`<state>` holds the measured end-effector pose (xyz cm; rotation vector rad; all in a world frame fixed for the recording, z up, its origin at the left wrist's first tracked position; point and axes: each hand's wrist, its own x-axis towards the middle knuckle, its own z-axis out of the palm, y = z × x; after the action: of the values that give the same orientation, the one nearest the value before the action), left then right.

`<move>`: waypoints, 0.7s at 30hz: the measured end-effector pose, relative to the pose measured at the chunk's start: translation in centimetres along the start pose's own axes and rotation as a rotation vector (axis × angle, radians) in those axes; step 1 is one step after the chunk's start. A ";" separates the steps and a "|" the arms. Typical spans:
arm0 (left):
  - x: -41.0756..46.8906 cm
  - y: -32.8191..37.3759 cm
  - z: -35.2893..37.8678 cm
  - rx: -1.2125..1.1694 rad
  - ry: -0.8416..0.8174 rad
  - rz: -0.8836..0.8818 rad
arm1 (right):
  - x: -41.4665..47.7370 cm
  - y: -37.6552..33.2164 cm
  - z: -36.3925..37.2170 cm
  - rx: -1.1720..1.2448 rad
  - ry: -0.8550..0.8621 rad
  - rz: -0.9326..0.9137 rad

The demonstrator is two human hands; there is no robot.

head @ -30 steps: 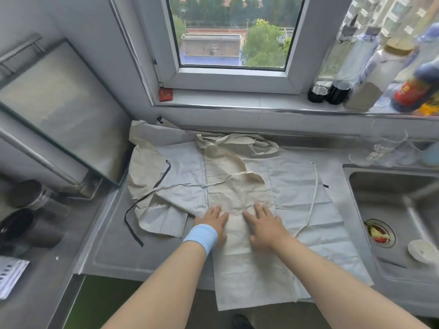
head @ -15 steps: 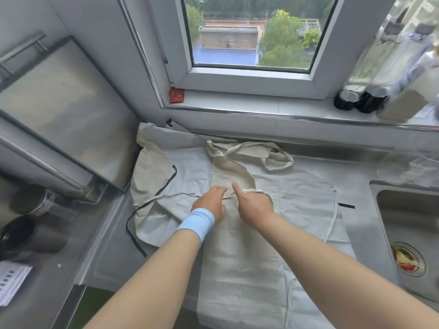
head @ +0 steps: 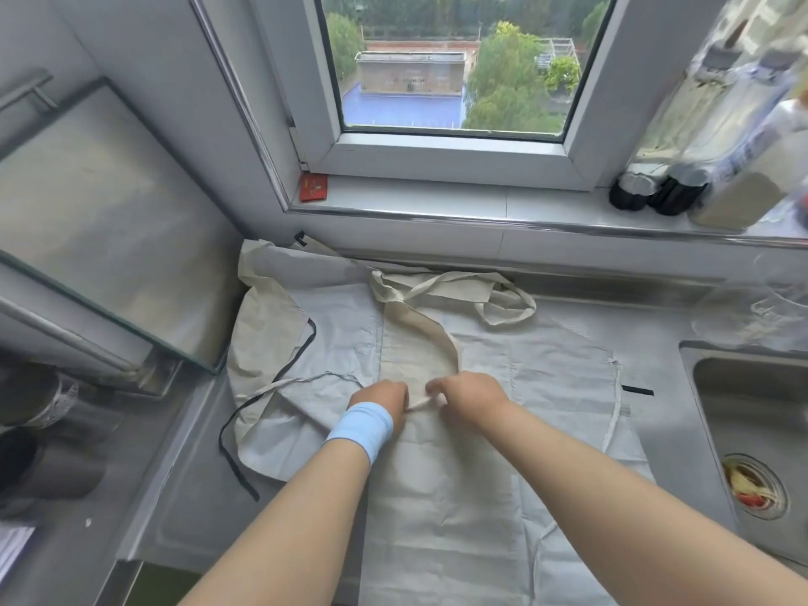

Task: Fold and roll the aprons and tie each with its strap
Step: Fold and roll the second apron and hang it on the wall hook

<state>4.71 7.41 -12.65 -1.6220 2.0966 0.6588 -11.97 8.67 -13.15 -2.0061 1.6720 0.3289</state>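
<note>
Closer now, left hand (head: 379, 400) and right hand (head: 471, 398) pinch strap (head: 417, 405), well inside apron (head: 437, 496) edges.

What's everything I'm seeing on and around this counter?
aprons: several overlapping, cream and pale grey, spread on counter
strap: one, cream, pinched between both hands
black tie: one, black, trailing at aprons' left edge
sink: one, steel, right
red packet: one, red, windowsill's left end
bottles: several, dark-capped, windowsill's right
wristband: one, light blue, left wrist
left hand: one, pinches strap
right hand: one, pinches strap
</note>
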 end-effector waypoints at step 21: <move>-4.9 7.7 -6.9 -1.513 -0.323 0.030 | -6.4 -0.3 -3.5 1.835 0.211 0.298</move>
<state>-1.76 8.78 -3.38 -1.7711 1.2293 2.6707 -13.57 12.33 -7.00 -0.3872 1.3072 -1.0141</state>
